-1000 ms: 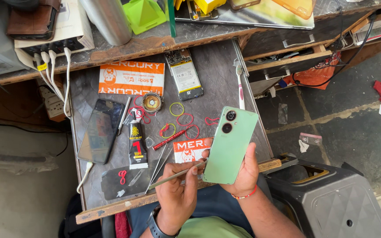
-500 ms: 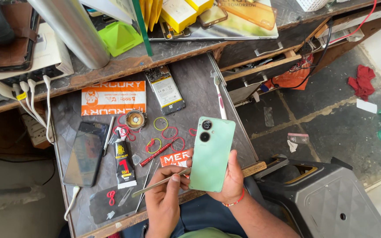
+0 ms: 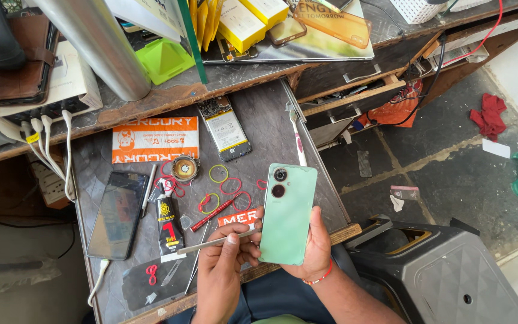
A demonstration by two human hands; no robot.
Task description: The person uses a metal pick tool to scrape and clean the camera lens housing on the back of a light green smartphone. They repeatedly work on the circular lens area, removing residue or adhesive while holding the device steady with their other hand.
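- Dark phone [image 3: 117, 215] lies flat at bench's [image 3: 307, 180] left, same spot as before.
- Left hand [image 3: 223, 264] pinches a thin metal tool [image 3: 211, 243], fingers shut on it; tip now sits nearer the green phone.
- Green phone [image 3: 287, 214] is back-up over bench's front edge, a bit lower than 1 s ago.
- Right hand [image 3: 314, 252] grips it from under, fingers wrapped round.

Held above the worktable's [image 3: 91, 180] near edge: phone [image 3: 287, 213] in right hand [image 3: 313, 252], thin tool [image 3: 211, 243] in left hand [image 3: 223, 270] beside it.

Bare forearms, a red-and-white beaded bracelet [image 3: 319, 278] on the right wrist, dark trousers.
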